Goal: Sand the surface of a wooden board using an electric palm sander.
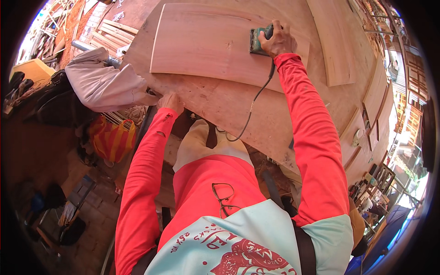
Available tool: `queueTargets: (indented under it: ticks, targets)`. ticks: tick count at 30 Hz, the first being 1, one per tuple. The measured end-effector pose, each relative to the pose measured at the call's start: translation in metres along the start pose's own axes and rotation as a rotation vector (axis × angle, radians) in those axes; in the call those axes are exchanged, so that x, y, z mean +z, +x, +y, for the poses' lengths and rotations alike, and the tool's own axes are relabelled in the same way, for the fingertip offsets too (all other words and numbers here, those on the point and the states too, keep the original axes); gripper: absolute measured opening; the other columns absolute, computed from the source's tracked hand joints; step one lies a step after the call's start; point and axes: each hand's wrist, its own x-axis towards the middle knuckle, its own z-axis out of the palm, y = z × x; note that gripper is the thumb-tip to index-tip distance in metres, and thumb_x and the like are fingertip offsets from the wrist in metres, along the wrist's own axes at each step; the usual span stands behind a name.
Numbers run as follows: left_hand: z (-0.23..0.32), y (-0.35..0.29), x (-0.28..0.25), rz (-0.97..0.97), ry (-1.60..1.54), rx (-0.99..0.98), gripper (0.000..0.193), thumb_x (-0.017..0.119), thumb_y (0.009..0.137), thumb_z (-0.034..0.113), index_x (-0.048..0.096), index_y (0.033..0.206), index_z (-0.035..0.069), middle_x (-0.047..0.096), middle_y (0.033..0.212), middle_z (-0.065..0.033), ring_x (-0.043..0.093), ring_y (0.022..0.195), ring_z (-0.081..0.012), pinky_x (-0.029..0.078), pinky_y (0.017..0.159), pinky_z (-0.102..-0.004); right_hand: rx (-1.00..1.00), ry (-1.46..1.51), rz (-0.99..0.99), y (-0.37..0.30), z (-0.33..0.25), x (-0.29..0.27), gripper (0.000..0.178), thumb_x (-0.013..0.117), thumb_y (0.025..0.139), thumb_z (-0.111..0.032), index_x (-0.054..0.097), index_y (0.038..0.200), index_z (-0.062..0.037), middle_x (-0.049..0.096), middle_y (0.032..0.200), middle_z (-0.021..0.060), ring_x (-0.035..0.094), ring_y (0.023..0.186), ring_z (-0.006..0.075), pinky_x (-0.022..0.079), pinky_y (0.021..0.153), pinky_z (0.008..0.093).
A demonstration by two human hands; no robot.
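Note:
A green palm sander [255, 42] sits flat on a broad, pale reddish wooden board [197, 43], towards the board's right end. My right hand [279, 41] is closed over the top of the sander, its fingers wrapped round the body. From the sander a black power cord [253, 103] loops down across the table and over the near edge by my legs. My left hand [170, 103] grips the near left edge of the wooden table [220, 94], back of the hand upward, with the fingertips partly hidden. Both arms wear red sleeves.
Another wooden board [333, 46] lies to the right on the table. A light grey cloth [103, 82] hangs at the left corner, above a red and yellow striped bag [112, 140]. Wood strips [112, 34] lie on the ground beyond. Eyeglasses [223, 198] hang from my shirt.

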Motion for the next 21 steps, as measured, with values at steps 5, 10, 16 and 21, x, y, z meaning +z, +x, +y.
queueTargets:
  ticks: [5, 10, 16, 21]
  targets:
    - [0.001, 0.001, -0.002, -0.033, 0.022, 0.024, 0.036, 0.076, 0.081, 0.033, 0.074, 0.095, -0.001, 0.070, 0.104, -0.0257, 0.068, 0.101, -0.0402, 0.054, 0.086, -0.0468, -0.052, 0.007, -0.017, 0.001, -0.038, 0.010, 0.051, 0.067, 0.080, -0.046, 0.057, 0.119, -0.0133, 0.056, 0.114, 0.0200, 0.069, 0.088, 0.0411, 0.057, 0.076, 0.0488]
    - [0.001, 0.000, 0.000, -0.002, 0.015, 0.026, 0.037, 0.076, 0.081, 0.033, 0.073, 0.096, -0.001, 0.070, 0.103, -0.0255, 0.067, 0.102, -0.0400, 0.054, 0.087, -0.0466, -0.137, 0.092, -0.008, -0.013, -0.072, 0.008, 0.051, 0.068, 0.079, -0.044, 0.058, 0.119, -0.0140, 0.056, 0.113, 0.0192, 0.069, 0.085, 0.0399, 0.058, 0.073, 0.0474]
    - [-0.006, 0.000, 0.004, 0.007, 0.001, 0.022, 0.036, 0.076, 0.081, 0.032, 0.073, 0.098, 0.000, 0.069, 0.104, -0.0260, 0.067, 0.102, -0.0406, 0.054, 0.087, -0.0474, -0.137, 0.140, -0.115, -0.040, -0.077, -0.004, 0.049, 0.069, 0.081, -0.042, 0.057, 0.119, -0.0137, 0.055, 0.113, 0.0196, 0.069, 0.086, 0.0409, 0.058, 0.073, 0.0491]
    - [0.001, -0.008, 0.000, 0.075, -0.022, 0.021, 0.037, 0.077, 0.081, 0.032, 0.073, 0.101, 0.000, 0.069, 0.106, -0.0264, 0.067, 0.102, -0.0413, 0.055, 0.086, -0.0470, -0.058, 0.100, -0.025, -0.037, -0.013, 0.001, 0.049, 0.068, 0.081, -0.043, 0.056, 0.119, -0.0145, 0.056, 0.111, 0.0197, 0.068, 0.087, 0.0428, 0.057, 0.074, 0.0502]
